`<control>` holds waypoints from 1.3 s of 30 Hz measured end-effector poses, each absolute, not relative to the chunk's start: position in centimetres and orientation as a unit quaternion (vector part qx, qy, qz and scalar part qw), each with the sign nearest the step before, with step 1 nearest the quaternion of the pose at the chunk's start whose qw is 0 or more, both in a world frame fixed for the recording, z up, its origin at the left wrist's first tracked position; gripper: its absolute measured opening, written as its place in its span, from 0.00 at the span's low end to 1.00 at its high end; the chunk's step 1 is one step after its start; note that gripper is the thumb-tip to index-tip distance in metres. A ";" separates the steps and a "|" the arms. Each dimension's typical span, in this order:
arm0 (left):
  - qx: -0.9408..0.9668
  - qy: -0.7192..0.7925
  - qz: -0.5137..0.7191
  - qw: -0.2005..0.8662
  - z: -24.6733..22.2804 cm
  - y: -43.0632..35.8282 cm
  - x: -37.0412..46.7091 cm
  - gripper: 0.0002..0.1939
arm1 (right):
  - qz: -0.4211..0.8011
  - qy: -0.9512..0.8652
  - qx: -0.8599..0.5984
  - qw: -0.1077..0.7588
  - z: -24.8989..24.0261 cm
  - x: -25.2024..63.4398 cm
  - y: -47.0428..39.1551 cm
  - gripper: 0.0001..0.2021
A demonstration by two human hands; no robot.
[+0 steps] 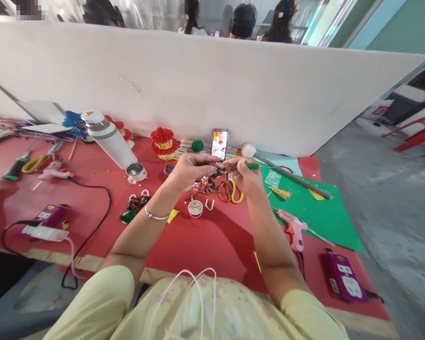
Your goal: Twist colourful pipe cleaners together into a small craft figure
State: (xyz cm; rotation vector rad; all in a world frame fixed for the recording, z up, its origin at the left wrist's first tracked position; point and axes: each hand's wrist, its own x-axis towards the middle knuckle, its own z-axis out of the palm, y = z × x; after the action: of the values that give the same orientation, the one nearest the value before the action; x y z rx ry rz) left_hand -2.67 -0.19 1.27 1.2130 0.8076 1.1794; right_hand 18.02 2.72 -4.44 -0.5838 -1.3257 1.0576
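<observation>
From the head view, we see our left hand [194, 171] with its fingertips pinched nearly closed on the dark, colorful yarn [217, 172], which is between our two hands. Our right hand [247, 177] is curled snugly around a tool with a green handle [253, 166]. Just past our hands stands a phone [218, 144]. Nearer to us than our hands is a little round tub [195, 208]. A pink glue gun [293, 227] lies to the right of our right hand.
</observation>
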 end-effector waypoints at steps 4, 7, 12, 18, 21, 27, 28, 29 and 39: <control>0.505 0.343 0.520 0.597 1.2 -0.3 -2.2 0.17 | 0.438 -0.555 -0.249 0.662 -4.9 17.3 2.8 0.20; 0.453 0.347 0.586 0.576 0.4 -0.6 -1.0 0.17 | 0.376 -0.532 -0.275 0.707 -5.1 16.3 2.5 0.19; 0.430 0.364 0.633 0.531 -0.3 -1.0 0.5 0.21 | 0.300 -0.526 -0.331 0.724 -4.5 15.4 1.5 0.14; 0.408 0.365 0.598 0.584 0.3 -0.9 -0.2 0.19 | 0.267 -0.549 -0.350 0.711 -3.1 15.4 0.5 0.12; 0.387 0.360 0.581 0.619 0.3 -0.7 -0.3 0.20 | 0.274 -0.552 -0.350 0.706 -2.8 15.5 0.2 0.12; 0.391 0.359 0.573 0.624 -0.2 -0.4 -0.1 0.20 | 0.285 -0.602 -0.333 0.667 -2.3 16.2 0.1 0.11; 0.395 0.354 0.565 0.632 -0.3 -0.3 -0.1 0.20 | 0.299 -0.613 -0.332 0.652 -2.1 16.5 0.3 0.12; 0.402 0.349 0.553 0.641 -0.4 -0.3 -0.1 0.20 | 0.321 -0.623 -0.330 0.633 -2.1 16.8 0.4 0.13; 0.371 0.366 0.634 0.571 -0.4 0.4 0.9 0.13 | 0.530 -0.532 -0.370 0.547 -1.9 17.6 0.8 0.25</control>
State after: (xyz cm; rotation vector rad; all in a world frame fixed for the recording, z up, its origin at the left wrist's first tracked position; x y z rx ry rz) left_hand 0.93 0.44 -0.44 0.8707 0.8593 1.4878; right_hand 17.55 0.76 -1.88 -0.8770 -1.2600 1.2571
